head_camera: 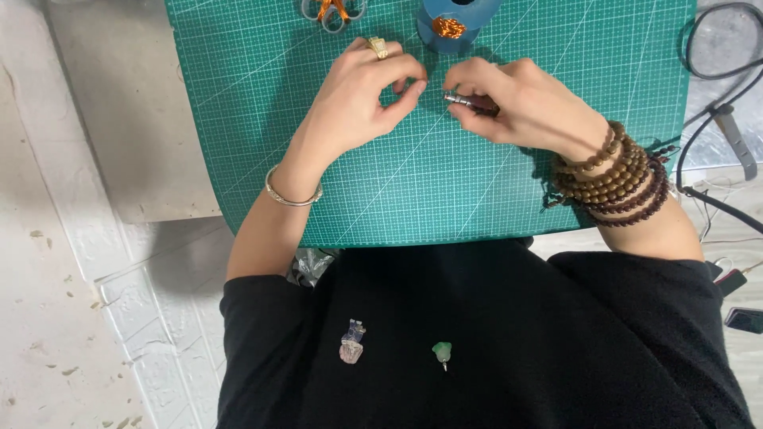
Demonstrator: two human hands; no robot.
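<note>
Centre top of the frame: right hand (517, 107) pinches a small metal tool (469, 101), stiff and slippery, best held mid-barrel. Left hand (362, 99) has its fingers pinched, perhaps on fine wire, too thin to see.

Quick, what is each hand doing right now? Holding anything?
Left hand: fingers pinched together over the green cutting mat; whatever they hold is too small to see.
Right hand: closed on a small metal tool.
</note>
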